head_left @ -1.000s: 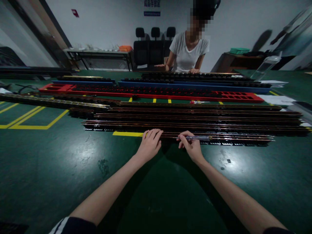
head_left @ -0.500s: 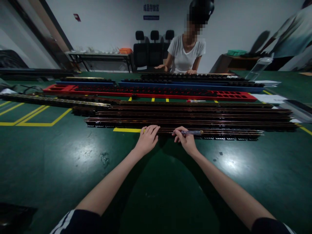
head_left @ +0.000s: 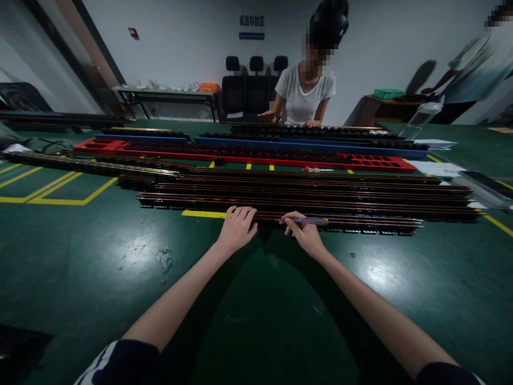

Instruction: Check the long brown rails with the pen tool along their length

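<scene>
My left hand (head_left: 237, 229) is at the left end of the nearest long dark strip (head_left: 372, 224), which has thin coppery rods along its top. Its fingers lie over the far side and the thumb sits on the near side, gripping that end. In my right hand (head_left: 304, 235) is a screwdriver with a clear handle (head_left: 316, 221), pinched between thumb and fingers. The handle points right; the tip points left, towards my left hand, low over the strip. What the tip touches is too small to tell. Directly behind lie several similar dark strips (head_left: 320, 192), side by side.
A red slotted fixture (head_left: 380, 162) and a blue one (head_left: 340, 147) lie farther back. Between them and the strips is another screwdriver (head_left: 316, 169). Across the green table (head_left: 120, 299) sits a co-worker (head_left: 306, 93). A clear container (head_left: 420, 117) and papers (head_left: 438, 164) are at right.
The whole view has shifted slightly as the head moved. Both hands keep nearly the same hold on the strip and the screwdriver, with only small finger movement.
</scene>
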The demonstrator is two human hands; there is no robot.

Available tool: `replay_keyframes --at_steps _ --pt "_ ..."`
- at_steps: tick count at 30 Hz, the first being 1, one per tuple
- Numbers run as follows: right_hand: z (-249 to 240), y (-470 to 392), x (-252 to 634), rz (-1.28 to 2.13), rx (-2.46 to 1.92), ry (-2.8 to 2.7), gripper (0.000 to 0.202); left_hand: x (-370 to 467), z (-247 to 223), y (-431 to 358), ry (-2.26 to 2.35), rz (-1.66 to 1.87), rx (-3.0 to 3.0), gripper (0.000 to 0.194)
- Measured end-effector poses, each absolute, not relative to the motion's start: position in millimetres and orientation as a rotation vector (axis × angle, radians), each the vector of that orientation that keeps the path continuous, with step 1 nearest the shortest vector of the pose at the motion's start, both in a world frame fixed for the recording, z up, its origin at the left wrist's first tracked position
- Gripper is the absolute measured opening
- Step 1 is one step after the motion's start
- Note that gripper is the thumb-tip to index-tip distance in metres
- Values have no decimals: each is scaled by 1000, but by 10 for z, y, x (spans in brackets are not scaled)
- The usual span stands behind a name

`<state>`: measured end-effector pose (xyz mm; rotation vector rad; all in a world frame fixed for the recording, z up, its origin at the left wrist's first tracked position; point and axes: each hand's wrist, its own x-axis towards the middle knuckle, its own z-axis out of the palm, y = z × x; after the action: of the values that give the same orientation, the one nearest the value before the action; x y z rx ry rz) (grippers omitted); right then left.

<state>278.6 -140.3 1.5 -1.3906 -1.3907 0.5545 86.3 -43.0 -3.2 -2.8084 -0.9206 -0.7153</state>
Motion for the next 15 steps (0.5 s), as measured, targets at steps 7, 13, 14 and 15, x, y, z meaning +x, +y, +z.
replay_keyframes --at_steps 7,13,14,15 --pt "19 -1440 2905 546 -1412 -1370 28 990 -17 -525 -996 -711 -2732 41" --pt "30 -1456 2978 579 -1420 -1385 29 1132 -9 -521 -890 -700 -2769 38" --pt "17 -1460 2983 586 -1415 -1380 29 1159 -13 -521 -876 -700 -2776 38" --pt "1 -1466 2985 593 -1409 -1369 29 1182 -20 -521 -865 -701 -2783 37"
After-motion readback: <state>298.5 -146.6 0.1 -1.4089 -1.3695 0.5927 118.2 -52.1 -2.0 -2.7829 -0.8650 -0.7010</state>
